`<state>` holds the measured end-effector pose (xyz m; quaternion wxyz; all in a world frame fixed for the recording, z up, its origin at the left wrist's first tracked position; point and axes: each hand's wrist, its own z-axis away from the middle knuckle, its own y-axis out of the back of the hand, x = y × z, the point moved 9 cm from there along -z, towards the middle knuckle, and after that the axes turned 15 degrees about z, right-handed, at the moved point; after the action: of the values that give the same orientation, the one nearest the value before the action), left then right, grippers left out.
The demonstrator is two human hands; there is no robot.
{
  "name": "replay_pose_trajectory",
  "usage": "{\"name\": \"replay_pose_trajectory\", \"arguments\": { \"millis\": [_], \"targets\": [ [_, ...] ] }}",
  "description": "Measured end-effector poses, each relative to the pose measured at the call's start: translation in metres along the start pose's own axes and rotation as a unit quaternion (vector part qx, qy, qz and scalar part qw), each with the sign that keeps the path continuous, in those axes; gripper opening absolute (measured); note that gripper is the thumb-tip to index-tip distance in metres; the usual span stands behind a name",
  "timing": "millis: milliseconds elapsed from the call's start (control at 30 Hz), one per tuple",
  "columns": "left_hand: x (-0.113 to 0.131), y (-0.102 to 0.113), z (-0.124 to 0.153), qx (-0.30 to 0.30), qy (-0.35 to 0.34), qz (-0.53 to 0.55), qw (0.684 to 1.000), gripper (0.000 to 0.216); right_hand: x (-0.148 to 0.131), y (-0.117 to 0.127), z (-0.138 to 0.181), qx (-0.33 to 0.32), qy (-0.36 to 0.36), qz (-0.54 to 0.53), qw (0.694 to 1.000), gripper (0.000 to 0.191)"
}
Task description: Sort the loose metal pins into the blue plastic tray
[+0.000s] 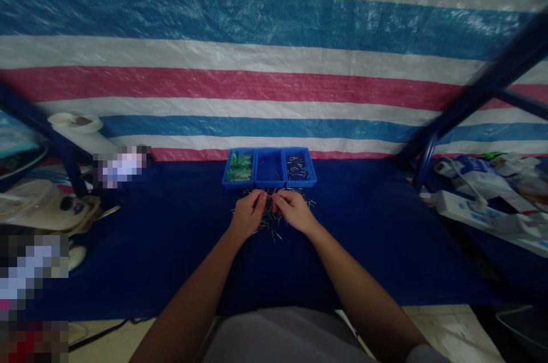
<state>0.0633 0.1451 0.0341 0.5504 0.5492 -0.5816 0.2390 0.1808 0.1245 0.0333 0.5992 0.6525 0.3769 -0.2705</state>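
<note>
My left hand (248, 212) and my right hand (295, 209) meet over a loose pile of thin metal pins (270, 226) on the dark blue surface. Thumbs and fingers are pinched close together on both sides; what sits between the fingertips is too small to make out. Just beyond my hands stand three joined blue trays. Green packets fill the left tray (240, 184). In the middle tray (269, 185) only a few thin pieces lie. Several metal pins are scattered inside the right tray (300, 184).
Dark blue cloth (363, 226) covers the surface. A striped tarp (274, 89) hangs behind it. Blue metal bars (466, 89) rise at both sides. On the right lies a white power strip (462, 212) among bags; at left are a white roll (81, 132) and a clear container (34, 203).
</note>
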Motion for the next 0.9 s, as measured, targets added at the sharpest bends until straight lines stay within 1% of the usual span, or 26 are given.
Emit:
{"name": "replay_pose_trajectory", "arguments": {
  "millis": [167,400,533,700,900],
  "targets": [
    [-0.004,-0.006,0.001,-0.019,0.011,0.04,0.999,0.027,0.003,-0.006,-0.001,-0.02,-0.003,-0.042,0.999,0.042],
    [0.002,-0.008,0.002,-0.031,-0.011,0.043,0.999,0.021,0.01,-0.012,-0.003,-0.029,-0.036,-0.096,0.994,0.042],
    [0.001,-0.006,0.001,-0.021,-0.007,0.007,1.0,0.023,0.007,-0.008,-0.002,-0.008,-0.018,-0.041,0.999,0.043],
    [-0.001,-0.003,0.0,-0.002,-0.008,-0.037,0.999,0.024,0.001,-0.001,0.001,0.028,-0.013,-0.014,0.999,0.034],
    [0.0,0.0,-0.001,0.005,-0.011,-0.039,0.999,0.028,0.001,-0.005,0.002,0.018,-0.007,0.015,1.0,0.038]
  ]
}}
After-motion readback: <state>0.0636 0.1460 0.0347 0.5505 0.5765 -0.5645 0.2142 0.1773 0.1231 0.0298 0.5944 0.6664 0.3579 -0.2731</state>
